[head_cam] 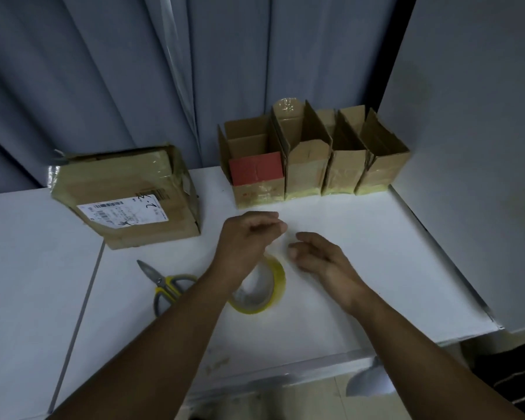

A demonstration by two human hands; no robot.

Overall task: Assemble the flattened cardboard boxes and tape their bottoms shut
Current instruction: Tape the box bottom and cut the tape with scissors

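While four open-topped brown cardboard boxes (pixel 308 174) stand touching in a row at upper centre, bottoms banded in yellowish tape, both hands hover over the white surface (pixel 376 268). Left hand (pixel 246 237) is curled and blurred, so I cannot tell its grip. Right hand (pixel 319 256) is loose, grip released. A yellow tape roll (pixel 279 280) sits under the left wrist, with yellow-handled scissors (pixel 164 283) and a labelled taped parcel (pixel 128 195) further left. There is bare room on the right up to the surface's edge.

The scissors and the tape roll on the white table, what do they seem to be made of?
The scissors: dull grey blades, likely steel; yellow and grey handles with a matte look, probably plastic or rubber. The tape roll: glossy, yellowish, half see-through film, probably plastic packing tape; its core is too blurred to tell.
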